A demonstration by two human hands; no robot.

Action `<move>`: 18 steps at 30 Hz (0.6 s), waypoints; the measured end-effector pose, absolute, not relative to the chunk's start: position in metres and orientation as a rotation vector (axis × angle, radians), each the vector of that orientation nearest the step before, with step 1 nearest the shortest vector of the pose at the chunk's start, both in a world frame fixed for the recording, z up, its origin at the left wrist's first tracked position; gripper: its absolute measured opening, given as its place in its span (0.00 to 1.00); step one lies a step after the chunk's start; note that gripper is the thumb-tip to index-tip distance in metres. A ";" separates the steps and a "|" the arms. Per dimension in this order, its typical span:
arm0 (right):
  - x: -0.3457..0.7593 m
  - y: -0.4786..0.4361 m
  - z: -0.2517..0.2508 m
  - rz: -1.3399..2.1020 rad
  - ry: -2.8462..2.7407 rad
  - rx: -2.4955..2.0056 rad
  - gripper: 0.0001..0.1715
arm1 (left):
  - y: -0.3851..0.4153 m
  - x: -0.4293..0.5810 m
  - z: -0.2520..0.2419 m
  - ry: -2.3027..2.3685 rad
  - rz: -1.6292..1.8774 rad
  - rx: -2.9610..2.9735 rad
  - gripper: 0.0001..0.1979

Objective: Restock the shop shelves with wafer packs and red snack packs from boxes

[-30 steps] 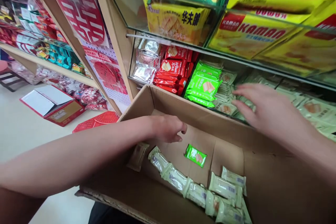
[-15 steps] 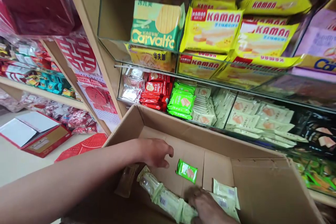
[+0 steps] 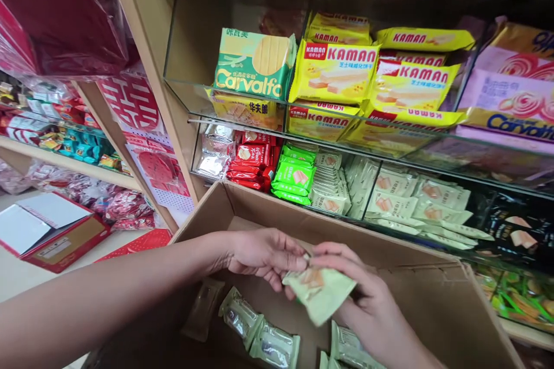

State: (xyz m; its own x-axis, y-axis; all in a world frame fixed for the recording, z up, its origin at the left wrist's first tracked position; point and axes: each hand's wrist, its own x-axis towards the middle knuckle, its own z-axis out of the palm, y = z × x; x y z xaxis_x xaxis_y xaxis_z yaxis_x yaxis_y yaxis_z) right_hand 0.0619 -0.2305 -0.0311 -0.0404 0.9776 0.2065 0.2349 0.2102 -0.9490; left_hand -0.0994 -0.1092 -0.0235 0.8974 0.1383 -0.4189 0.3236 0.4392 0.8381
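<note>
I have both bare hands together at the lower centre of the frame, above an open cardboard box [image 3: 433, 305], and between them is a pale green packet [image 3: 320, 294]. My left hand [image 3: 262, 251] comes in from the left edge, thumb and fingers pinching the packet's upper left end. My right hand [image 3: 370, 294] comes up from the lower right, its fingers grasping the packet along its upper right side; I cannot make out exactly where each of them presses. The packet is tilted, printed face towards me, and slightly blurred.

Below, I see more pale packets inside the box: two overlapping wrapped packets [image 3: 274, 345] at bottom centre, a dim packet [image 3: 201, 308] to their left against the shadowed side, and another packet [image 3: 350, 349] at the bottom, partly behind my right forearm.

Just beyond the box's far wall, mid-frame, I have a glass-fronted shelf with silver packets [image 3: 214, 155], red packets [image 3: 251, 167], bright green packets [image 3: 294, 176] and pale green stacks [image 3: 392, 202], left to right. Yellow KAMAN packs [image 3: 333, 72] fill the shelf above, beside a green Carvalfo pack [image 3: 255, 66]
</note>
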 end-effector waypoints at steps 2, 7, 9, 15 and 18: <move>0.062 -0.230 -0.040 1.072 -1.059 -1.228 0.14 | -0.111 -0.096 -0.021 0.536 0.086 1.143 0.18; 0.064 -0.218 -0.056 1.208 -0.522 -1.134 0.23 | -0.118 -0.086 -0.024 0.647 0.456 1.222 0.24; 0.065 -0.213 -0.058 1.079 -0.537 -1.194 0.25 | -0.122 -0.084 -0.027 0.636 0.490 1.250 0.25; 0.062 -0.210 -0.063 0.860 -0.738 -1.531 0.22 | -0.136 -0.085 -0.029 0.601 0.440 1.462 0.16; 0.063 -0.210 -0.065 0.824 -0.790 -1.555 0.23 | -0.139 -0.085 -0.030 0.635 0.456 1.500 0.15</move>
State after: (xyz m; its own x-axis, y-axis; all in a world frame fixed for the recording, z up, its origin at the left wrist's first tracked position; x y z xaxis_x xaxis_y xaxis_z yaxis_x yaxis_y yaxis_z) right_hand 0.0632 -0.2104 -0.0655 0.5269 0.8460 -0.0815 0.0458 -0.1240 -0.9912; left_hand -0.0854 -0.1394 -0.0304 0.7608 0.6405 -0.1050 0.1054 0.0376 0.9937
